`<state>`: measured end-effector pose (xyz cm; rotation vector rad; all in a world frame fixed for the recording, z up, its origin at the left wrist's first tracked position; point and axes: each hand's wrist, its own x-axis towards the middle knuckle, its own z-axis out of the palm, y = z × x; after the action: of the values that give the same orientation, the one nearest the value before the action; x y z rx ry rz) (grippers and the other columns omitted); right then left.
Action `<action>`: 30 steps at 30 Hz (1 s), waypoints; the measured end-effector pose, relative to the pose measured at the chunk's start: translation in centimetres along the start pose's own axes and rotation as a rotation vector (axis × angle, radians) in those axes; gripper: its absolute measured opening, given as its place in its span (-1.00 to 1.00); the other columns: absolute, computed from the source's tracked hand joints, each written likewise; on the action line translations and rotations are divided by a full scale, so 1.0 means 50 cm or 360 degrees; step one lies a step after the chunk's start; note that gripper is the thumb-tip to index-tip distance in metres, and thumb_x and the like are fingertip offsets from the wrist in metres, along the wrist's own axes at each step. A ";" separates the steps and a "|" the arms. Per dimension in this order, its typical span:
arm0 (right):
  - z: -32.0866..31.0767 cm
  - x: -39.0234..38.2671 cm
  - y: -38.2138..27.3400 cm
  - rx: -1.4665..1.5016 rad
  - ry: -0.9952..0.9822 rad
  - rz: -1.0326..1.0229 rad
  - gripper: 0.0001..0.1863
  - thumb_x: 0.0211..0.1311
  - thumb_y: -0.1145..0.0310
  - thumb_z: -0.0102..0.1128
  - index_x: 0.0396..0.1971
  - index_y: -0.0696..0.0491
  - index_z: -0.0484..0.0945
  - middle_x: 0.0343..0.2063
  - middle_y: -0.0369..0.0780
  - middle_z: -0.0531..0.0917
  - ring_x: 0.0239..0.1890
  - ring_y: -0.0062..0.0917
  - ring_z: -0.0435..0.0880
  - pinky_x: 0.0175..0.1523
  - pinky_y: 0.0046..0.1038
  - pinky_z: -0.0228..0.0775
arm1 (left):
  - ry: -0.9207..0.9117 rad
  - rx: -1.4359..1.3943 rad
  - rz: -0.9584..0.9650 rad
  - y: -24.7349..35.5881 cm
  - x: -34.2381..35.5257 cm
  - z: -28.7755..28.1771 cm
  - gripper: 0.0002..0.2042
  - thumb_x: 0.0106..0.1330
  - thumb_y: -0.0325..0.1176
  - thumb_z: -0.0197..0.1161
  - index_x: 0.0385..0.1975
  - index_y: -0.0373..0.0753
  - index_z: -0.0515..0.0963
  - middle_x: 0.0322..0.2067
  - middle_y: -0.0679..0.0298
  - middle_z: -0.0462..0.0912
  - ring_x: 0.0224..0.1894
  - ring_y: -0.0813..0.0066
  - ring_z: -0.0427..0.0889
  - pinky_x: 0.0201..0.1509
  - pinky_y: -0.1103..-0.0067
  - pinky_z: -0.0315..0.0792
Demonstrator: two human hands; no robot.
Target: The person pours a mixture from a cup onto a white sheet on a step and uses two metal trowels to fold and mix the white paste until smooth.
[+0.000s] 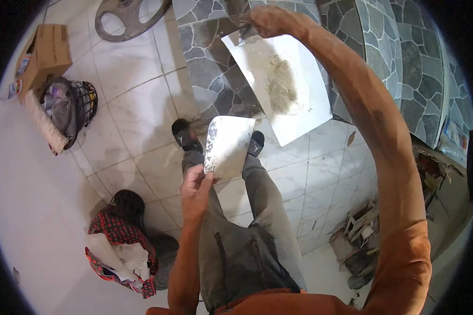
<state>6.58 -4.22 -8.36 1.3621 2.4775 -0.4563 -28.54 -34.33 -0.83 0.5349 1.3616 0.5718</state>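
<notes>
My left hand (196,188) pinches the lower left corner of a white sheet (234,144), thumb on top. Grey smears run down that sheet's left edge. My right arm reaches far forward, and my right hand (270,21) is closed above the far end of a larger white board (312,97). Something dark shows below its fingers, too shadowed to make out. A grey-brown heap of powder (283,81) lies spread on the middle of the board. The board rests at a slant, partly over stone-patterned flooring and partly over pale tiles.
Stone-patterned steps (386,47) rise at the right. A cardboard box (50,55) and a filled basket (71,105) stand at far left. Above them lies a round wheel-like object (126,31). A red-black patterned bag (121,247) sits near left; wood scraps (360,231) lie at right.
</notes>
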 end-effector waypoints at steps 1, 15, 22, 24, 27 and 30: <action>-0.005 0.014 -0.011 0.0007 -0.0001 -0.0015 -0.65 0.12 0.59 0.00 -0.06 0.19 0.54 -0.21 0.03 0.65 -0.12 -0.10 0.66 0.03 -0.19 0.51 | -0.0004 -0.0029 0.0012 0.002 -0.002 -0.001 -0.76 0.39 -0.49 0.19 0.00 -0.39 0.45 -0.18 0.22 0.61 -0.18 0.55 0.59 -0.07 0.57 0.51; 0.049 0.018 -0.193 -0.0331 -0.1052 -0.0356 -0.68 0.02 0.31 0.42 -0.17 -0.05 0.65 -0.19 -0.27 0.71 -0.14 -0.39 0.68 -0.10 -0.33 0.58 | 0.0011 -0.0012 -0.0023 -0.013 -0.032 -0.016 -0.74 0.39 -0.40 0.18 -0.01 -0.39 0.45 -0.13 0.20 0.59 -0.08 0.47 0.57 0.06 0.43 0.51; 0.004 -0.055 -0.205 -0.0494 -0.0838 -0.0468 -0.87 0.11 0.37 0.26 -0.31 -0.09 0.68 -0.19 -0.25 0.72 -0.13 -0.44 0.69 -0.08 -0.37 0.56 | -0.0001 -0.0015 0.0030 0.000 -0.042 -0.010 -0.74 0.41 -0.40 0.15 0.00 -0.40 0.44 -0.12 0.21 0.59 -0.07 0.47 0.58 0.05 0.49 0.49; 0.030 -0.139 -0.164 -0.0373 -0.0351 -0.0566 -0.90 0.10 0.36 0.24 -0.38 -0.11 0.69 -0.22 -0.28 0.71 -0.07 -0.49 0.66 -0.06 -0.37 0.53 | -0.0068 -0.0047 0.0035 0.002 -0.039 0.005 -0.74 0.42 -0.40 0.15 0.01 -0.40 0.44 -0.11 0.21 0.59 -0.07 0.47 0.58 0.05 0.50 0.49; 0.034 -0.237 -0.190 -0.0551 -0.0182 -0.0550 -0.85 0.16 0.25 0.13 -0.36 -0.09 0.65 -0.27 -0.33 0.61 -0.10 -0.40 0.57 0.11 -0.34 0.35 | -0.0025 0.0006 0.0035 0.000 -0.039 0.001 -0.74 0.42 -0.40 0.14 0.01 -0.40 0.44 -0.10 0.20 0.60 -0.07 0.48 0.58 0.04 0.51 0.49; 0.029 -0.334 -0.223 -0.0380 -0.0150 -0.0220 -0.79 0.17 0.33 0.10 -0.21 -0.03 0.62 -0.26 -0.27 0.59 -0.03 -0.40 0.53 0.11 -0.30 0.35 | -0.0045 0.0063 0.0014 0.001 -0.037 -0.005 -0.74 0.43 -0.39 0.14 0.01 -0.38 0.44 -0.11 0.20 0.60 -0.09 0.50 0.58 0.03 0.51 0.49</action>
<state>5.87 -23.18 -1.66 1.0581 2.4653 -0.2367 -29.01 -35.52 0.53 0.5795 1.3468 0.5436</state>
